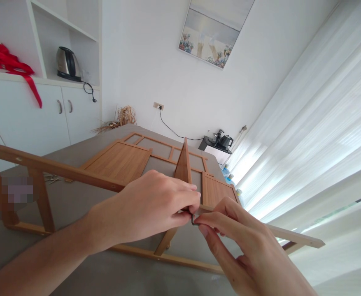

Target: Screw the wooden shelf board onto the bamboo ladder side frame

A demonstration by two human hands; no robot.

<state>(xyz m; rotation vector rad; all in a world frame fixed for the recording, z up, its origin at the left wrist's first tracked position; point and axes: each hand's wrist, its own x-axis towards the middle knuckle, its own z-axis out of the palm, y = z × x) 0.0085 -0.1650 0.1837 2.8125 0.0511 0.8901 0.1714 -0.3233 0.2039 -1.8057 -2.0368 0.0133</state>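
Observation:
A small dark hex key [194,221], bent like an L, sits between my two hands beside a wooden frame [84,174]. My left hand [158,203] reaches over the frame's upper rail with its fingers closed around the key's upper end. My right hand [238,238] pinches the key's other end between thumb and index finger. Where the key meets the wood is hidden behind my fingers. The frame stands tilted, its long rails joined by short crosspieces. Just behind my left hand, a wooden panel [184,162] stands upright.
Flat wooden panels [118,160] and an open slatted frame [161,148] lie on the grey table [72,150]. A bundle of dry straw [126,116] is at the far edge. A small stand [217,154] with a black kettle [226,141] is behind; white curtains [316,123] hang right.

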